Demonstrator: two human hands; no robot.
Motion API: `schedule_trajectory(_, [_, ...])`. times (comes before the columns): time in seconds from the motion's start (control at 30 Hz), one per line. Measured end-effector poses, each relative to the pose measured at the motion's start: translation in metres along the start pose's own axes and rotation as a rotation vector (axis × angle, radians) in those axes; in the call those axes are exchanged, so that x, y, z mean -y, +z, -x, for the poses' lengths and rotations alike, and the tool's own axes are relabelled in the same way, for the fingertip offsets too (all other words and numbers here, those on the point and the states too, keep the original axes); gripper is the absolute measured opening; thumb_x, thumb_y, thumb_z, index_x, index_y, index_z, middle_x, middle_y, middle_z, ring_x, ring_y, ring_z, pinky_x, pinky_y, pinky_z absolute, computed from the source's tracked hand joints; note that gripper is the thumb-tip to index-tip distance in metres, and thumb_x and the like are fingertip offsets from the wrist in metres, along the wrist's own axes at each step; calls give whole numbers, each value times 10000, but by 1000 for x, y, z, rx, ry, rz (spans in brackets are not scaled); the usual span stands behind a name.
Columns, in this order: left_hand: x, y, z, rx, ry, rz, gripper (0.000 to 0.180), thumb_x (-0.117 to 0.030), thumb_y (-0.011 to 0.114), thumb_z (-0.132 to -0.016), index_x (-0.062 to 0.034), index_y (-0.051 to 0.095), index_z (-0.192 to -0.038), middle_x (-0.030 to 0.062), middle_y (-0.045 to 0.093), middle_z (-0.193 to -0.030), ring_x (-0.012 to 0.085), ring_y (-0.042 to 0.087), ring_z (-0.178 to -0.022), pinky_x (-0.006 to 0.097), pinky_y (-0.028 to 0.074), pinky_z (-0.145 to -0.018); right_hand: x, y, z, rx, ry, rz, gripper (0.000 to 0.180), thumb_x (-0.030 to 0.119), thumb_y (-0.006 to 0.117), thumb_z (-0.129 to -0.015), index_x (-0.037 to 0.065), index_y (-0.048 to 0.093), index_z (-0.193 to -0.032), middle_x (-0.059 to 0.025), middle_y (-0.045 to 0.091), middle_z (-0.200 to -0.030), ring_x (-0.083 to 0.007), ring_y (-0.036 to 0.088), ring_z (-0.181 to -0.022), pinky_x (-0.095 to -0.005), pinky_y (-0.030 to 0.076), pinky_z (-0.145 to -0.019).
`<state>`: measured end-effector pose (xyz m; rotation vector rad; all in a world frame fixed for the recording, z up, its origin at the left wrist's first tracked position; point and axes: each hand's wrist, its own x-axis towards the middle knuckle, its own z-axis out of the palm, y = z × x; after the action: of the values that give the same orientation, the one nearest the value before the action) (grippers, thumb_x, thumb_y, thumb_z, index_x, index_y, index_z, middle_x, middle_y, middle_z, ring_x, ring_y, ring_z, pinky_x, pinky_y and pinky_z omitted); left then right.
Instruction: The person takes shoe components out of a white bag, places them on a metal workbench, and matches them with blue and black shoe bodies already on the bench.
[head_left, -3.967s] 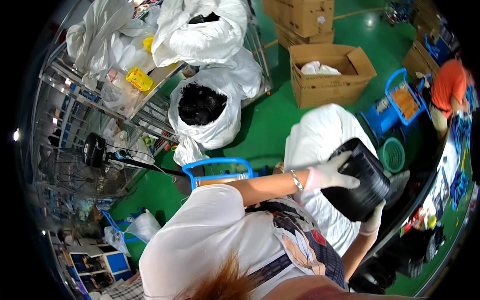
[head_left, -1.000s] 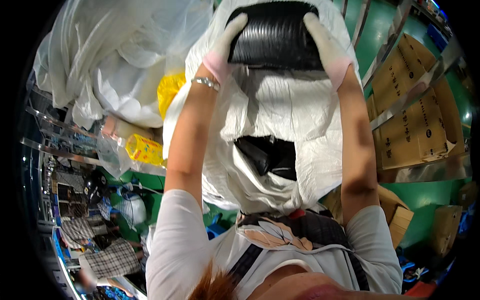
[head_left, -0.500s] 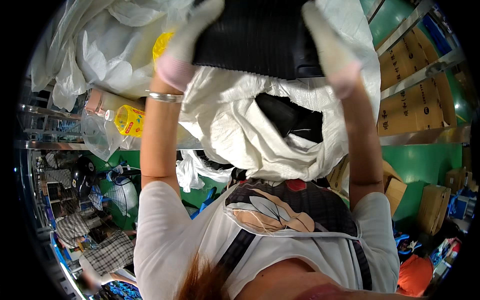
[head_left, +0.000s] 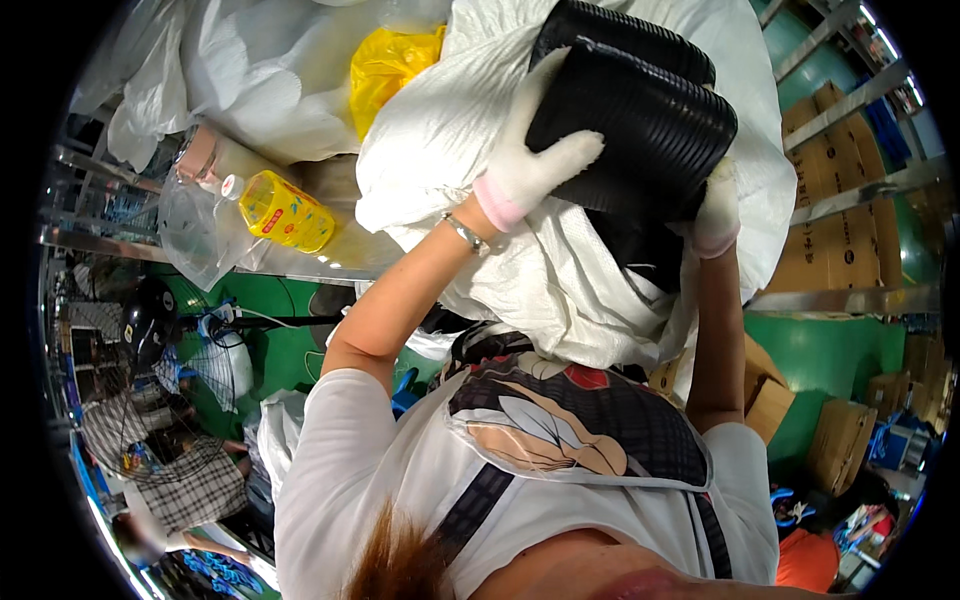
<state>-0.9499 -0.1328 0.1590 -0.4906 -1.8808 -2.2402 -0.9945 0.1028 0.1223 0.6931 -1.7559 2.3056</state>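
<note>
- Head view: stack of black ribbed plastic trays [head_left: 640, 120] raised over open white woven sack [head_left: 560, 270].
- White-gloved left hand [head_left: 530, 165] spread flat against stack's side; gloved right hand [head_left: 715, 215] pressed on opposite side.
- Best kept squeezed evenly, centred over sack mouth.
- Yellow bottle [head_left: 285, 212] well apart, left.

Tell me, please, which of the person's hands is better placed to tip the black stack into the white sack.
Probably the left hand: it lies spread over the near face of the stack of black ribbed trays. The right hand grips underneath, bearing the weight above the white sack.
</note>
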Motion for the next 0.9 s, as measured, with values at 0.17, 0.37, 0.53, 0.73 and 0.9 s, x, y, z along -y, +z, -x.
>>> schedule_trajectory(0.17, [-34, 12, -20, -13, 51, -81, 755, -198, 738, -829, 29, 355, -1439, 143, 521, -1330, 207, 493, -1225, 332, 382, -1060, 47, 7, -3, 50, 100, 81, 548, 375, 264, -1060, -30, 432, -1389, -111, 509, -1367, -194, 487, -1245, -326, 359, -1079])
schedule_trajectory(0.37, [-89, 46, -81, 176, 123, 55, 489, -144, 651, -896, 12, 504, -1335, 93, 610, -1247, 168, 588, -1126, 313, 460, -990, 107, 7, -55, -74, -137, 268, 598, 448, 251, -1058, -9, 445, -1391, -104, 561, -1318, -184, 522, -1215, -313, 383, -1061])
schedule_trajectory(0.53, [-112, 85, -179, 413, 229, -423, 393, -312, 561, -954, -25, 609, -1218, 96, 644, -1154, 227, 638, -1007, 352, 483, -923, 107, -55, -112, -220, 18, -20, 647, 543, 278, -1028, 46, 446, -1407, -104, 558, -1329, -200, 549, -1188, -330, 407, -1045])
schedule_trajectory(0.73, [-33, 124, -244, 245, -218, -199, 641, -501, 639, -872, -136, 451, -1364, 115, 532, -1293, 307, 493, -1209, 491, 462, -949, 40, -95, -109, -429, 206, -255, 651, 561, 297, -1016, 73, 444, -1421, -112, 551, -1345, -212, 539, -1202, -343, 400, -1052])
schedule_trajectory(0.9, [-32, 126, -256, 294, -509, -90, 668, -532, 659, -842, -245, 400, -1387, 104, 516, -1314, 370, 516, -1187, 622, 473, -893, 35, -90, -105, -468, 252, -111, 642, 549, 330, -1010, 64, 462, -1410, -122, 559, -1344, -234, 524, -1229, -336, 382, -1059])
